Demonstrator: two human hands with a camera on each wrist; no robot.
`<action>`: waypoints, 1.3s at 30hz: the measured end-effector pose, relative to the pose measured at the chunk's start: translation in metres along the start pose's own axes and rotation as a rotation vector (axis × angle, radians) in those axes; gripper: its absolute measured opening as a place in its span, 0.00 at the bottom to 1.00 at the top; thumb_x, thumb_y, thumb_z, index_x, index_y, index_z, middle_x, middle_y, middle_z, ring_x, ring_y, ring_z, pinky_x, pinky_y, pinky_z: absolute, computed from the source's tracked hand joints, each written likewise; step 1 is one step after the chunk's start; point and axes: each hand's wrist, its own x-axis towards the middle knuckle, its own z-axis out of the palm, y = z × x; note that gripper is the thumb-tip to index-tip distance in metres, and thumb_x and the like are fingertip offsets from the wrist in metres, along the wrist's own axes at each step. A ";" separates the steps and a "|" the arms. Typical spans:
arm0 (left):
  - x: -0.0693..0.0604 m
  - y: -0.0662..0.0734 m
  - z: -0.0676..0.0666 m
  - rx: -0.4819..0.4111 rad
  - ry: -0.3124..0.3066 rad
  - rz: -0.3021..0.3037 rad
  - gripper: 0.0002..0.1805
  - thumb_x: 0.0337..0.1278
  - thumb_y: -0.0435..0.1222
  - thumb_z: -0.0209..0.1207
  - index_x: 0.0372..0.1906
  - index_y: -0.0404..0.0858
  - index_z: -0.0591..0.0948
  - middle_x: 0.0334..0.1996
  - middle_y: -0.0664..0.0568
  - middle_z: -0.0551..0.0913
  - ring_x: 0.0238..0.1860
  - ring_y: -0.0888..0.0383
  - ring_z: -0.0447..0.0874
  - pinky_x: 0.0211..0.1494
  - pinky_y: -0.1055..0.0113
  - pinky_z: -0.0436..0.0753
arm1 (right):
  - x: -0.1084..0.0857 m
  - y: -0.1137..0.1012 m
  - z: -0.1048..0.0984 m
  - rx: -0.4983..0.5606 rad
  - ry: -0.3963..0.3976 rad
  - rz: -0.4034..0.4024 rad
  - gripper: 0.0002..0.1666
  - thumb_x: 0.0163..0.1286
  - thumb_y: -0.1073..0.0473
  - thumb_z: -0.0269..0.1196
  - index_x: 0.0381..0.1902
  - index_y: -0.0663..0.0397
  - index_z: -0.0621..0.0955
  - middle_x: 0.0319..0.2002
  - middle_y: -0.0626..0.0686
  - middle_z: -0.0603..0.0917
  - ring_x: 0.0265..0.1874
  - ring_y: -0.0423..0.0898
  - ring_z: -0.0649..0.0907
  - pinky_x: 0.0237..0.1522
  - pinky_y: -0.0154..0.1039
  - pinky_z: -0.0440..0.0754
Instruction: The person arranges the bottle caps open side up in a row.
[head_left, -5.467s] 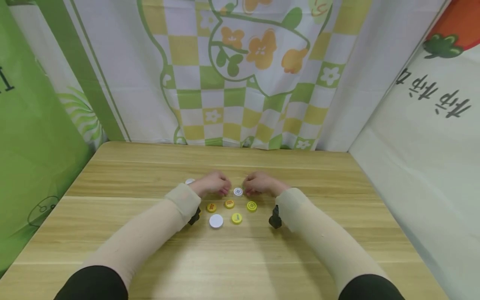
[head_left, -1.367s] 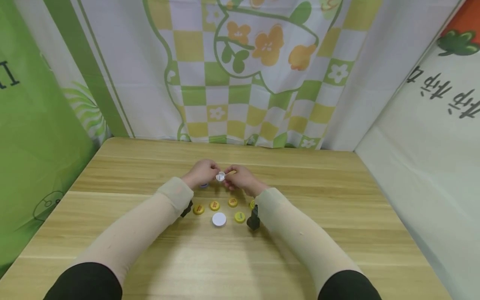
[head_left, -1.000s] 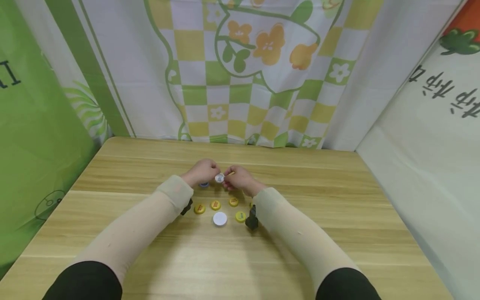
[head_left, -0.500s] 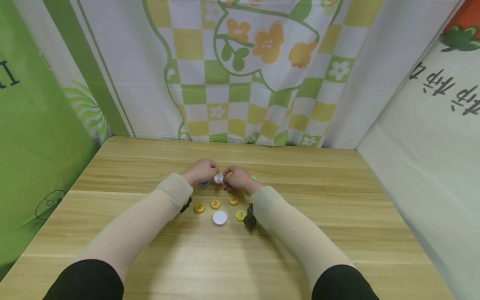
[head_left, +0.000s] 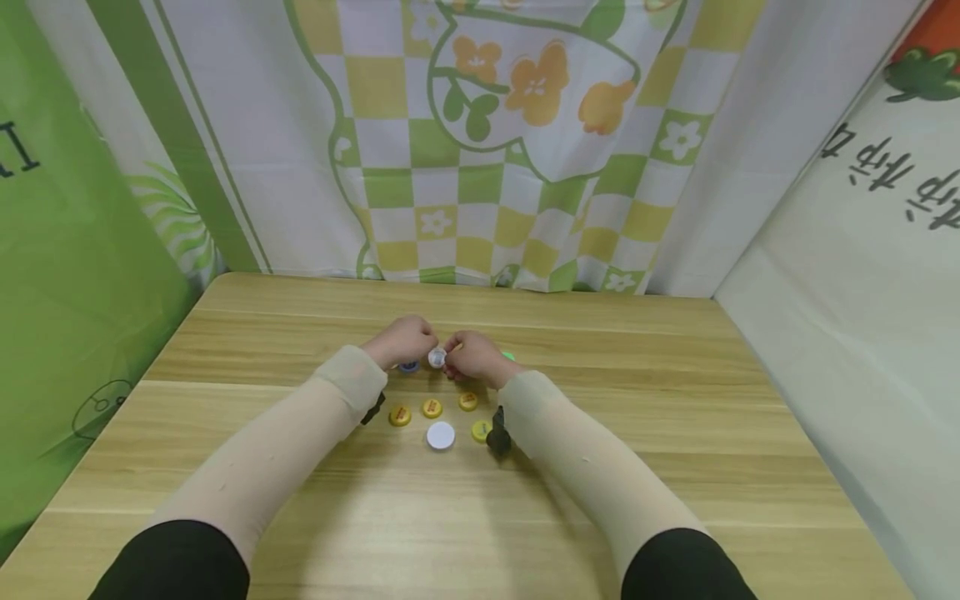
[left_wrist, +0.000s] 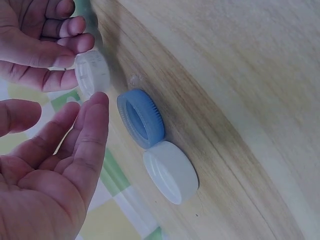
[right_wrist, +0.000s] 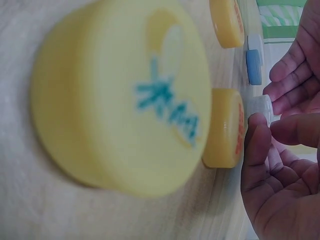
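A small white cap (head_left: 437,357) is held between the two hands, its hollow side showing. My right hand (head_left: 474,357) pinches its edge between thumb and finger, clearer in the left wrist view, where the cap (left_wrist: 92,73) looks translucent. Extended fingertips of my left hand (left_wrist: 60,165) touch the cap's other side, with the thumb apart from it. In the head view my left hand (head_left: 407,339) is beside a blue cap (head_left: 408,367). In the left wrist view the blue cap (left_wrist: 141,119) stands next to a larger white cap (left_wrist: 171,172), both on edge or tilted.
On the wooden table (head_left: 615,417), nearer the body, lie yellow-orange caps (head_left: 431,407), a yellow cap (head_left: 482,431) and a flat white cap (head_left: 440,436). A green item (head_left: 508,356) shows partly behind the right wrist. A patterned curtain (head_left: 517,200) hangs at the back.
Against the oldest frame, both hands have come together and moved left, and a white cap is now held between them. Over the last second they barely move; the green item has come into view.
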 end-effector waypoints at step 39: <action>-0.008 -0.014 -0.001 0.026 0.024 -0.032 0.12 0.66 0.32 0.50 0.38 0.30 0.83 0.25 0.51 0.76 0.26 0.59 0.71 0.29 0.68 0.71 | 0.004 0.000 0.006 -0.025 -0.022 0.019 0.12 0.77 0.67 0.55 0.52 0.65 0.80 0.32 0.53 0.84 0.29 0.41 0.81 0.29 0.30 0.81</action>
